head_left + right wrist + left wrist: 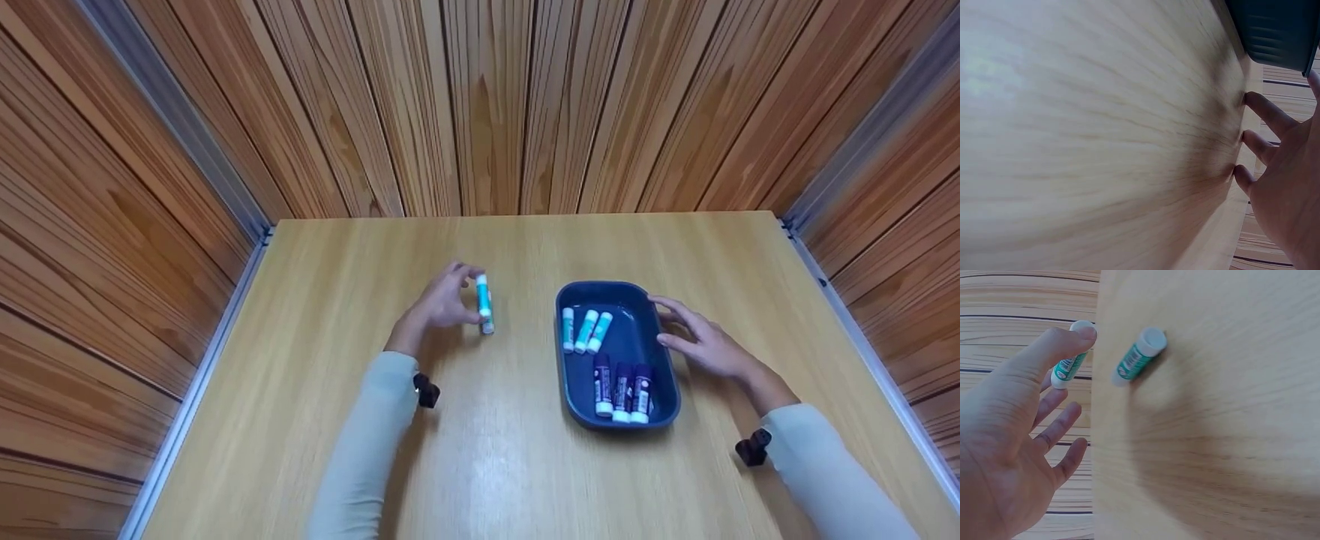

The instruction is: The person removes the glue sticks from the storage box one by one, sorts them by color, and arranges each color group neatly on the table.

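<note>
My left hand (pixel 445 298) pinches a white and teal glue stick (pixel 483 294) between thumb and fingers, above the table. A second teal glue stick (pixel 1135 360) lies on the tabletop close below it; the held one mostly covers it in the head view. My right hand (pixel 705 343) rests at the right side of a dark blue tray (pixel 637 296), thumb and forefinger touching its rim. In the right wrist view, its other fingertips (pixel 1248 98) touch the table. Inside the tray, three teal glue sticks (pixel 586 330) lie above three purple glue sticks (pixel 622 390) with white ends.
Wood-plank walls enclose the light wooden table (pixel 495 465) at the back and both sides. Grey metal rails (pixel 202 375) run along its side edges. A small black device (pixel 427 391) is strapped on each wrist.
</note>
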Available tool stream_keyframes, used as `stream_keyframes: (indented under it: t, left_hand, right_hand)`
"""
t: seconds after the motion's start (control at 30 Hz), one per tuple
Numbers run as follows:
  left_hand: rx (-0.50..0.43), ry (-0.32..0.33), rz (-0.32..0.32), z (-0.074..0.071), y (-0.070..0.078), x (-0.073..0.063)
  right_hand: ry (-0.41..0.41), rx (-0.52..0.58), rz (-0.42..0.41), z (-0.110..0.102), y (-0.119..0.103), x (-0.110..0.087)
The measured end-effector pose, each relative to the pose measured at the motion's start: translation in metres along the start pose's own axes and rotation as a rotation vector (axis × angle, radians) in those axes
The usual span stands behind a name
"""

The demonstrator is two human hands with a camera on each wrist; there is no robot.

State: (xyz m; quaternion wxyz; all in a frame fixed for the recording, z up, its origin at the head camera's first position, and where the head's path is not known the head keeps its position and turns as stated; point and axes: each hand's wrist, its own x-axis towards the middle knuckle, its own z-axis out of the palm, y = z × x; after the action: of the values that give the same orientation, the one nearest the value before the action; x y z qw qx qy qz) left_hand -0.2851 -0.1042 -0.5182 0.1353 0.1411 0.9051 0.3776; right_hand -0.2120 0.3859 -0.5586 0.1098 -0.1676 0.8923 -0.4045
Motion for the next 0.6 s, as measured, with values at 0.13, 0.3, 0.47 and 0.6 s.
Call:
stream_keyframes:
  t: [0.13,0.3,0.47,0.6]
  left_hand:
    - [0.014,0.003,-0.038,0.005,-0.007,0.001]
    - [0.026,0.003,-0.083,0.009,-0.013,0.001]
    - [0.039,0.009,-0.112,0.012,-0.018,0.001]
    - [0.052,0.002,-0.137,0.016,-0.024,0.001]
  right_hand:
    - [0.001,-0.013,0.007,0.0,0.0,0.0]
    - [-0.001,-0.013,0.012,0.0,-0.001,0.0]
    - [0.001,-0.011,0.007,-0.001,-0.001,0.0]
    - [-0.005,-0.009,0.006,0.0,-0.001,0.0]
